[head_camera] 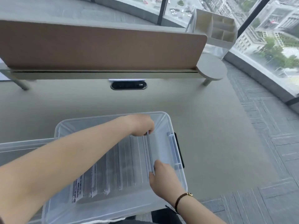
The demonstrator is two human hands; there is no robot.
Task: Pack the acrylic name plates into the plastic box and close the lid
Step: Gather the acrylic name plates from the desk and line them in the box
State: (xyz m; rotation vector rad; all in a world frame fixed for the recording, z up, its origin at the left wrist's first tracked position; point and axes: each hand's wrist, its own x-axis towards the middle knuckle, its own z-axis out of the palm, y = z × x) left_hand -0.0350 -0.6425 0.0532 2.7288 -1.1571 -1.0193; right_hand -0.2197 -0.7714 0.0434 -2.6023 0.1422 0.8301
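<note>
A clear plastic box (174, 125) stands open at the desk's near edge. Inside it, several acrylic name plates (123, 165) lean in a row from lower left to upper right. Both hands hold the rightmost name plate (149, 151) by its ends, upright on its long edge inside the box. My left hand (142, 125) pinches its far end, with the forearm reaching across the box. My right hand (163, 177) grips its near end. The clear lid (19, 146) lies to the left of the box, partly hidden by my left arm.
A brown divider panel (100, 47) runs along the back of the desk (202, 126), with a black cable port (128, 85) below it. A small round side shelf (212, 67) and a white organiser (215, 28) sit at the back right. Carpeted floor and windows lie right.
</note>
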